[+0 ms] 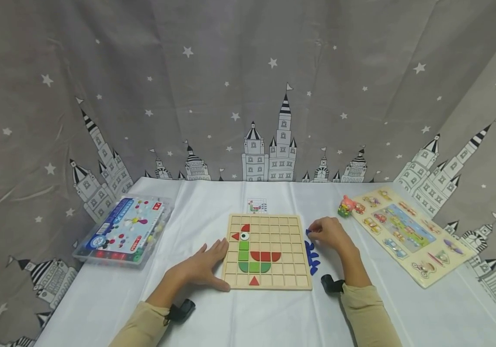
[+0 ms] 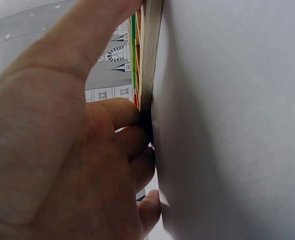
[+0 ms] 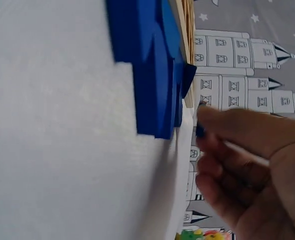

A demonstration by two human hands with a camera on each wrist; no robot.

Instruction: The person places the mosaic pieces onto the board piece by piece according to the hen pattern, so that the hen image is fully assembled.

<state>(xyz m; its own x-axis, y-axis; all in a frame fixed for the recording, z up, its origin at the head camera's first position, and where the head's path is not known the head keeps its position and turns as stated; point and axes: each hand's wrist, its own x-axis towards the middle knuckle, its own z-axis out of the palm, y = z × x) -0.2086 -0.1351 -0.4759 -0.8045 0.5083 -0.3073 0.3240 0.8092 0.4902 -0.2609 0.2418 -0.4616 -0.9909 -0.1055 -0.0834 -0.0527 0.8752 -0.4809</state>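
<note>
A wooden grid board (image 1: pixel 288 270) lies on the white table, with red, green and white-eyed pieces set into its squares as a bird shape. My left hand (image 1: pixel 202 264) rests against the board's left edge, thumb at the lower corner and fingers higher up. In the left wrist view, the board's edge (image 2: pixel 150 55) shows between thumb and fingers. My right hand (image 1: pixel 329 232) pinches a small blue piece (image 3: pixel 201 131) between thumb and fingertips, just off the board's upper right side. Several other blue pieces (image 1: pixel 312 258) lie along the board's right edge.
A small picture card (image 1: pixel 257 206) lies behind the board. On the left is a clear plastic case (image 1: pixel 122 231) with a printed label. At right lie a wooden picture puzzle (image 1: pixel 412 236) and a small pink-and-green figure (image 1: pixel 346 206). A grey castle-print curtain (image 1: pixel 213 96) hangs behind.
</note>
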